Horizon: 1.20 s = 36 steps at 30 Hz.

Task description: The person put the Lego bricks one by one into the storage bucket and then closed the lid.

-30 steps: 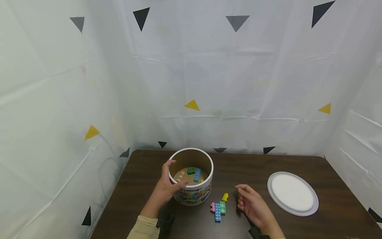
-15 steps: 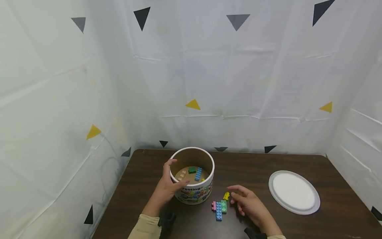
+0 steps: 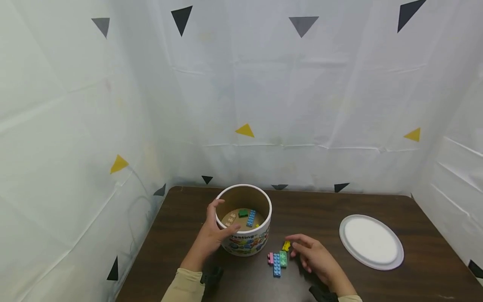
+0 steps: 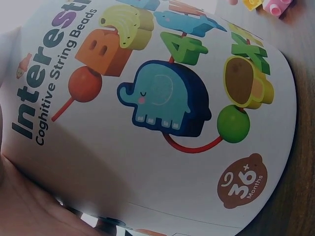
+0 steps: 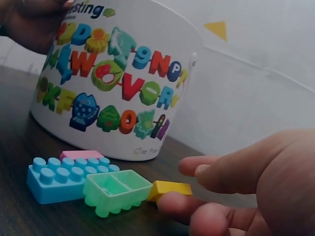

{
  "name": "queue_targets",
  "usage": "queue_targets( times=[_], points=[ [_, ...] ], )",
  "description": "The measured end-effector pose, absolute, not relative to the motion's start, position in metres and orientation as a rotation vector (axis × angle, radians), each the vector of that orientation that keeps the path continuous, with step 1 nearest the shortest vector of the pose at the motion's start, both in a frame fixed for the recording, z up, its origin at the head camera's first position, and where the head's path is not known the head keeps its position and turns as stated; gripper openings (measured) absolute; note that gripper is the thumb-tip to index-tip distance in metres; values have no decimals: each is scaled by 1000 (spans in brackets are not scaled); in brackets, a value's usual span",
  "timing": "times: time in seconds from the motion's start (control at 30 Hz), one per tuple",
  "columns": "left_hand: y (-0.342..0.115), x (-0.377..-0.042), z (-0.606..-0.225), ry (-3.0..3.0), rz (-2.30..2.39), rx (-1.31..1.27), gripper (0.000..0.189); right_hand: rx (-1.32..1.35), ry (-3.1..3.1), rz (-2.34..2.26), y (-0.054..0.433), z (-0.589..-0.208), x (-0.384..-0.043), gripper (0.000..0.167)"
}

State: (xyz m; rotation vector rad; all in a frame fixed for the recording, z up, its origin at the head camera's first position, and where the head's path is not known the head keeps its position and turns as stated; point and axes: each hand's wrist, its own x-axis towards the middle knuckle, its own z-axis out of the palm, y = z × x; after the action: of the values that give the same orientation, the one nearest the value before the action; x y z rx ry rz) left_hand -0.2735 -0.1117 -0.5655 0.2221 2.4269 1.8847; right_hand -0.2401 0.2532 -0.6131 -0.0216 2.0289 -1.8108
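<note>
In the head view my left hand [image 3: 207, 239] grips a round white bucket [image 3: 245, 247], thumb and fingers over its near-left rim. Colourful printed letters and beads cover the bucket's side [image 4: 172, 108]. Inside lie several toy bricks, among them a blue brick [image 3: 250, 218] and a green brick [image 3: 243, 213]. My right hand [image 3: 315, 258] is beside a small yellow brick [image 5: 170, 189], a fingertip overlapping it in the right wrist view. Left of it on the table are a translucent green brick [image 5: 118, 189], a light-blue brick [image 5: 59, 182] and a pink brick [image 5: 81, 154].
A round white lid [image 3: 371, 242] lies flat on the dark brown table [image 3: 309, 209] at the right. White sheets [image 3: 283, 92] printed with black, grey and yellow triangles hang behind and at both sides.
My right hand has moved left to the yellow brick, mostly in the first half second. My left hand keeps its grip on the bucket. The view has shifted slightly.
</note>
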Motion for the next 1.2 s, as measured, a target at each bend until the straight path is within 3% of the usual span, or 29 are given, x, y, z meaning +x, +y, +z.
queue_targets(
  times=[0.63, 1.2],
  points=[
    [-112, -275, -570, 2423, 1902, 244, 95, 26, 2259, -1648, 235, -608, -232, 26],
    [-111, -274, -570, 2429, 1905, 231, 94, 182, 2289, -1771, 231, -614, -233, 35]
  ],
)
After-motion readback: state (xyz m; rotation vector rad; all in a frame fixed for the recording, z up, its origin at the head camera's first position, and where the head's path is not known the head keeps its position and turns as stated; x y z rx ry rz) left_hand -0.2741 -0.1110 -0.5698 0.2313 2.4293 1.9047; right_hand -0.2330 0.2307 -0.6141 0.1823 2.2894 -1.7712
